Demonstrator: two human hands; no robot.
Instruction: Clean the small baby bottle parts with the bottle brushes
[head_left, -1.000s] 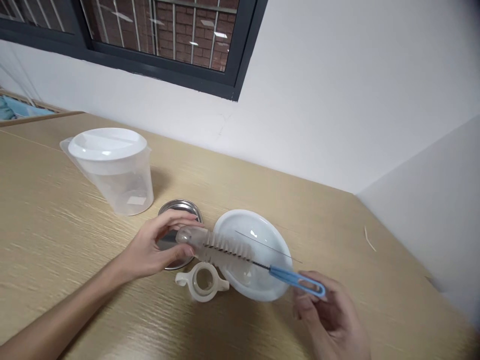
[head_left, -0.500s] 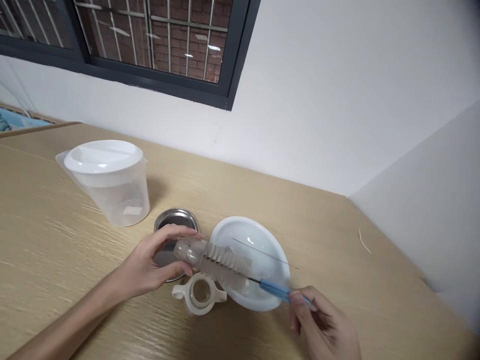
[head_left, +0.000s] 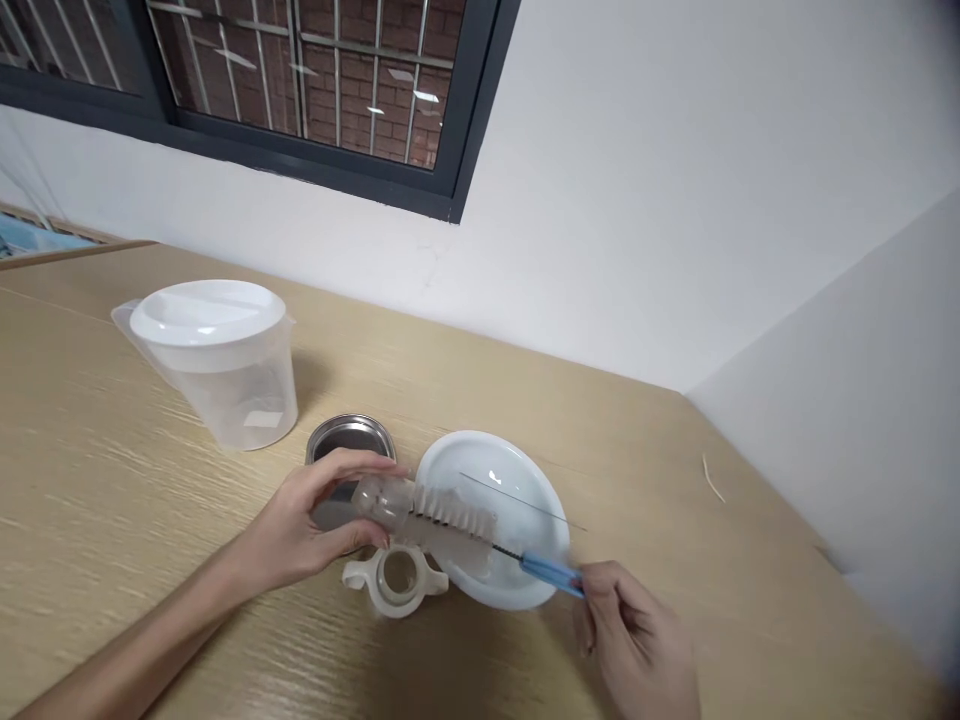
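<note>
Fingers and thumb of my left hand [head_left: 330, 515] are wrapped round the rounded end of a clear bottle [head_left: 386, 503], which lies nearly sideways in the air. Inside the bottle are the pale bristles of a brush, whose dark wire comes out at the right end. My right hand [head_left: 626, 620] pinches the brush's blue handle [head_left: 551, 572]. Below and behind the bottle is a white oval bowl [head_left: 525, 490] with a thin wire across it. A whitish ring with two side handles [head_left: 397, 580] stands just under the bottle.
A lidded translucent pitcher [head_left: 240, 380] stands at the left on the wooden table [head_left: 150, 500]. A round metal container [head_left: 351, 432] is partly hidden behind my left hand. A pale thin strip [head_left: 712, 478] lies at the right. Behind are a white wall and a barred window.
My right hand has moved slightly left with the blue handle, and the brush sits a little further into the bottle. My left hand keeps its hold.
</note>
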